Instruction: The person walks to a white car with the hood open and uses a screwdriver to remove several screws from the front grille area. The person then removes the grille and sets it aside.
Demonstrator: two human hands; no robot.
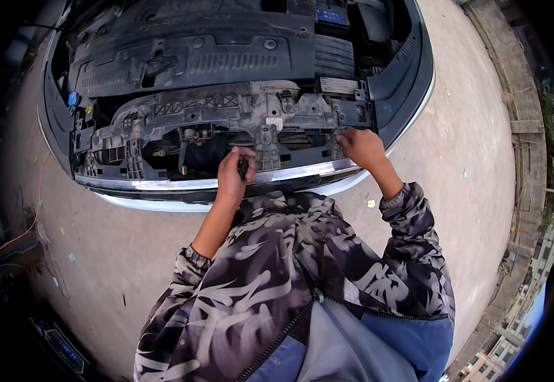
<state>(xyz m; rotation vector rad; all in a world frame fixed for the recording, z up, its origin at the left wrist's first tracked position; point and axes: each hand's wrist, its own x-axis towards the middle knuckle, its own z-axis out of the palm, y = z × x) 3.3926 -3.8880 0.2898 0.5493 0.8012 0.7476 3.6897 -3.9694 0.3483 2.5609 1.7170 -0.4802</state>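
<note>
In front of me is the open engine bay of a car, with a dusty black front panel (226, 105) across its near side. My left hand (231, 178) is closed around a small black part (243, 169), just above the chrome strip (181, 184) at the car's front edge. What kind of part it is, I cannot make out. Further right, my right hand (364, 150) has its fingers pinched together at a ribbed bracket (336, 153) on the panel's right end. Whatever lies between those fingertips is hidden.
Behind the panel lies a wide black engine cover (245, 60). A blue cap (73, 99) sits at the left, and a battery with a blue label (332, 15) at the back right. Concrete floor (461, 210) surrounds the car, with an orange cable (25, 229) on the left.
</note>
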